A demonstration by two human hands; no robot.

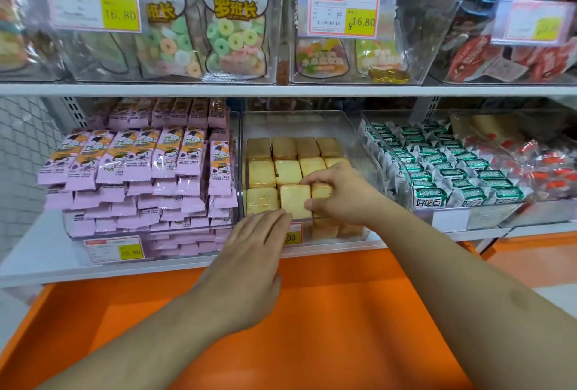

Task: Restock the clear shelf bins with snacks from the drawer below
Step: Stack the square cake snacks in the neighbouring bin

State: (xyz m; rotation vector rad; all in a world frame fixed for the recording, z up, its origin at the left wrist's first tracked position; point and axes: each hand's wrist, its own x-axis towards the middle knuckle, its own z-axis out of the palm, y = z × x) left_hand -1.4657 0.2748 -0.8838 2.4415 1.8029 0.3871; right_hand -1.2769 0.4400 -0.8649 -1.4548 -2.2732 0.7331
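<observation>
A clear shelf bin in the middle of the lower shelf holds rows of square yellow biscuit packs. My right hand reaches into its front and pinches one yellow pack between thumb and fingers. With its fingers straight, my left hand lies flat against the bin's front wall, fingertips at that pack's lower edge. Below the shelf, the orange drawer stands pulled out, and no snacks show in its visible part.
A bin of pink wafer packs stands to the left and a bin of green-and-white packs to the right. Further right are red-and-white packs. The upper shelf carries bins of bagged gummy candy with price tags.
</observation>
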